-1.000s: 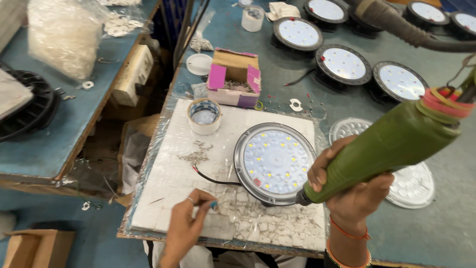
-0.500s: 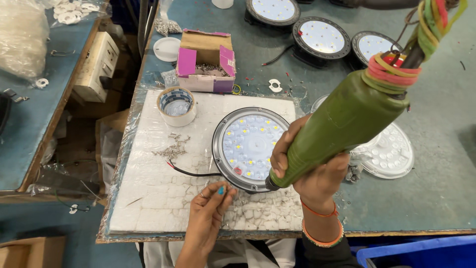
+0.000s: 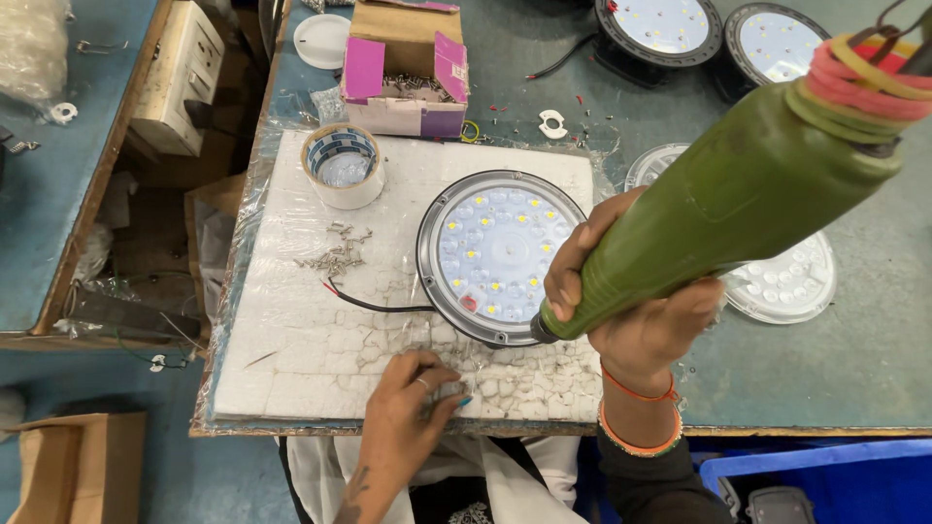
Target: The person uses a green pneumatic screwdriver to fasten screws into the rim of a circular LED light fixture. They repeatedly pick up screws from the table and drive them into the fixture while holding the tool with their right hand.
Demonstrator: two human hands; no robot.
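Head view, looking down at a white cracked foam pad (image 3: pixel 291 340) wrapped in clear film on a blue-green workbench (image 3: pixel 874 359). Centre: round LED light fitting w/ dark metal rim and white lens panel (image 3: pixel 500 254), face up; red and black wires trail off at its 9 o'clock. Right hand (image 3: pixel 631 311) is clamped around a green cylindrical electric screwdriver (image 3: pixel 738 204), tip down at the rim's 5 o'clock, likely to drive a rim screw. Left hand (image 3: pixel 413 398) rests at the pad's 6 o'clock edge, fingers curled together, pinching something small; can't tell what. Loose pile of small silver screws (image 3: pixel 335 254) sits at the fitting's 9 o'clock, within reach. Roll of white tape (image 3: pixel 342 165) at 10 o'clock; open pink-flapped cardboard box of screws (image 3: pixel 403 73) at 11 o'clock.
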